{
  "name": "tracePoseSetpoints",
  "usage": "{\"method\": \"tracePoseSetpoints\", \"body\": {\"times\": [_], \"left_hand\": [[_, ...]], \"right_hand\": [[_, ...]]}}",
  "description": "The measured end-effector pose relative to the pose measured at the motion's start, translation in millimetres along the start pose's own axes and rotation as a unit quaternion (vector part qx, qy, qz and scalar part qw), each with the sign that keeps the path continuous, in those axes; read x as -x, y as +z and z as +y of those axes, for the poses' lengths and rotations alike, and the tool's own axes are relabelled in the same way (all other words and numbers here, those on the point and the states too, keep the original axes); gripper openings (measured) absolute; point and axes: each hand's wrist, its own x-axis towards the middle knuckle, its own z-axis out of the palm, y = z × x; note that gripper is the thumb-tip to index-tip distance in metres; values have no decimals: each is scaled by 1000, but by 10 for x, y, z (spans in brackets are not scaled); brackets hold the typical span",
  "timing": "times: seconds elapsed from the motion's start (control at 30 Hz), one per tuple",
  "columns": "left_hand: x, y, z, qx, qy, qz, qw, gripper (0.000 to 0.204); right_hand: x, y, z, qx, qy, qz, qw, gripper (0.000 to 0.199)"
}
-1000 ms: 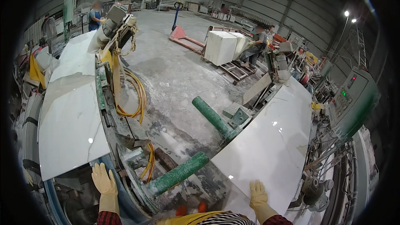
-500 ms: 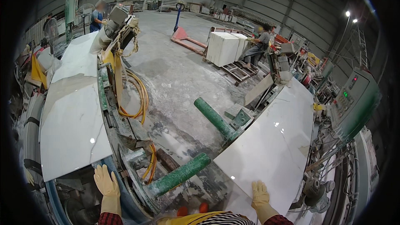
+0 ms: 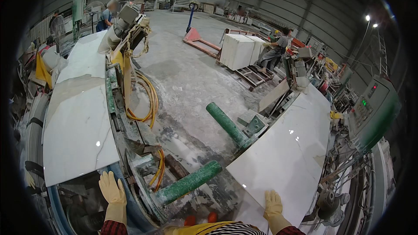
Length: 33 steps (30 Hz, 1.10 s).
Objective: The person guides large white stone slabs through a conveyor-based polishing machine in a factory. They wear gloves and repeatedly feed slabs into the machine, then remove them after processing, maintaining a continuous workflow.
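Observation:
My left hand point(image 3: 113, 195), in a cream rubber glove, is open with its fingers stretched forward. It is over the blue belt point(image 3: 124, 202), just short of the near edge of a glossy white stone slab point(image 3: 76, 141). Whether its fingertips touch the slab I cannot tell. On the right, my right hand point(image 3: 274, 205), gloved the same way, lies flat with fingers extended on another glossy white slab point(image 3: 283, 152). Neither hand grasps anything.
Two green rollers point(image 3: 189, 182) point(image 3: 226, 123) jut between the slabs. Yellow hoses point(image 3: 152, 104) lie coiled by the left machine. A green control box point(image 3: 370, 111) stands right. Beyond, a person point(image 3: 281, 45) is beside stacked white slabs point(image 3: 237, 52), near a red pallet jack point(image 3: 198, 39).
The whole view has shifted slightly. My hands stay in nearly the same places, and the slabs show no clear movement.

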Motion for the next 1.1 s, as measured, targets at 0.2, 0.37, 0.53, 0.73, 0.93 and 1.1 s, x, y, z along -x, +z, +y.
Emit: {"method": "tracePoseSetpoints", "body": {"times": [0.2, 0.37, 0.53, 0.73, 0.93, 1.1], "left_hand": [[30, -23, -10, 15, -14, -29, 999, 56], [80, 76, -74, 8, -6, -8, 1000, 55], [71, 11, -28, 10, -11, -22, 1000, 55], [96, 37, -23, 0, 7, -27, 1000, 54], [227, 536, -411, -52, -11, -67, 996, 55], [76, -3, -128, -58, -11, -121, 991, 60]], "right_hand": [[-21, -57, -19, -43, 13, -23, 999, 108], [-57, 30, 34, 8, 12, -20, 1000, 109], [-72, 87, 81, -7, 10, -8, 1000, 107], [12, -116, -9, -19, 20, -5, 1000, 99], [-85, -19, 46, -5, 7, 14, 1000, 92], [-49, -153, -41, -60, 38, -8, 997, 94]]}}
